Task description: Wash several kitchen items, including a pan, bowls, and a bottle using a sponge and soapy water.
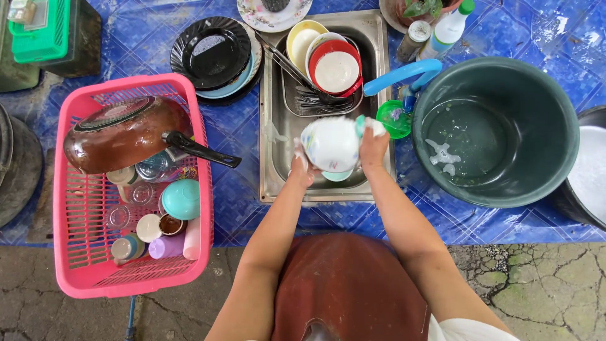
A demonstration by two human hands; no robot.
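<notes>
A white bowl [331,144] is held over the steel sink [273,126], tilted so that its outside faces up. It is gripped at its left edge by the left hand [302,165], which is closed on the rim, while the right hand [374,144] is closed on a soapy sponge [369,125] pressed against the bowl's right side. A second, pale green rim shows just below the bowl, so it may be that two pieces are held together; this cannot be told for sure.

For the scrubbing to go well, the bowl is best kept low over the sink, so that a slip ends in the basin and not on the desk [240,126]. A firm hold by the rim is called for, since the glaze looks wet and slick with suds. The sponge would be better worked round in circles, with the bowl turned bit by bit by the left hand, so that the base ring and the rim are not missed.

The bowl looks glossy white, with a faint coloured pattern near its left side and streaks of foam across it. It appears to be ceramic, smooth and hard, and likely to chip if knocked against the stacked bowls [334,66] or the cutlery [315,100] at the back of the sink.
</notes>
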